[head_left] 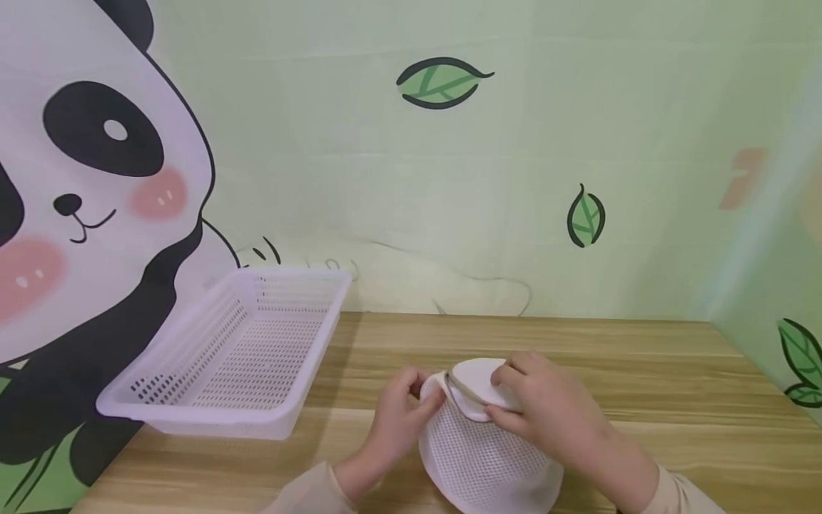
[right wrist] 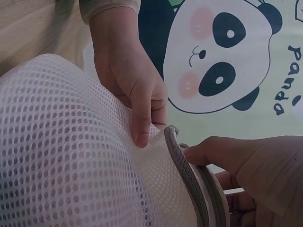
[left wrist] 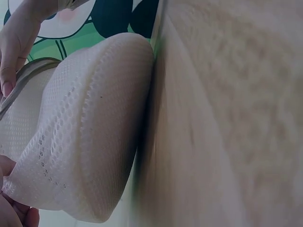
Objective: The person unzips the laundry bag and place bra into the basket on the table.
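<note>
A white mesh laundry bag (head_left: 491,464) with a rounded body stands on the wooden table in front of me. Its round lid (head_left: 478,378) is edged by a grey-beige zipper band (right wrist: 182,172). My left hand (head_left: 401,414) pinches the mesh near the left end of that band, thumb on the outside. On the other side, my right hand (head_left: 552,407) grips the lid's edge between thumb and fingers. The right wrist view shows the lid edge and the bag's rim as separate bands near the right thumb. The inside of the bag is mostly hidden.
A white perforated plastic basket (head_left: 289,421) sits on the table (head_left: 642,357) to the left of the bag. Behind the table hangs a green backdrop (head_left: 359,178) printed with a panda and leaves.
</note>
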Demonstrator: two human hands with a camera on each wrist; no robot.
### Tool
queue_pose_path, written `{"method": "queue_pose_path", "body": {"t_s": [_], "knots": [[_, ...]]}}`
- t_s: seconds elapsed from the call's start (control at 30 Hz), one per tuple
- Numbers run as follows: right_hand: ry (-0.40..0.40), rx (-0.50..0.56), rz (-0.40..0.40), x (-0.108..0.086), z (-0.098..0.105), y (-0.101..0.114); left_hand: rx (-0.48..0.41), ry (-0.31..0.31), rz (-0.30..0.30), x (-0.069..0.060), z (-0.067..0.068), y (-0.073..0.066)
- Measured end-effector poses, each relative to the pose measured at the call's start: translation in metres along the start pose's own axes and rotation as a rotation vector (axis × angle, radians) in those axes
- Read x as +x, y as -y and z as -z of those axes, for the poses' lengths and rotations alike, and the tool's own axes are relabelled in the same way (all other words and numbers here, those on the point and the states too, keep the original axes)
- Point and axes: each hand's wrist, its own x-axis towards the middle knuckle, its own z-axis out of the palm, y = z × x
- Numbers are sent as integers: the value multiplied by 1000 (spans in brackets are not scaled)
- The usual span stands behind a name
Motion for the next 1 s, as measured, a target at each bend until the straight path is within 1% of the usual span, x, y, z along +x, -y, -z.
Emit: {"method": "queue_pose_path", "body": {"t_s": [0.1, 0.2, 0.33, 0.43, 0.53, 0.6, 0.73, 0.83, 1.0], "knots": [[-21, 7, 21, -1, 0, -1, 1, 3, 4, 0, 0, 1], [-61, 21, 50, -2, -2, -1, 6, 6, 5, -1, -1, 2], [-138, 31, 104, -3, -4, -3, 3, 7, -4, -2, -1, 3], [-198, 16, 148, -4, -6, -4, -4, 6, -9, -3, -1, 4], [-237, -9, 171, -4, -6, -5, -18, -1, -5, -5, -1, 6], [-259, -24, 175, -4, -6, -7, -20, -4, -2, -7, -1, 7], [-291, -16, 174, -1, -4, -10, -15, -5, 6, -7, -1, 9], [-297, 5, 174, 1, 0, -12, -19, -10, -4, -7, -1, 10], [-314, 6, 156, 4, 3, -14, -25, -6, -9, -6, 0, 10]]}}
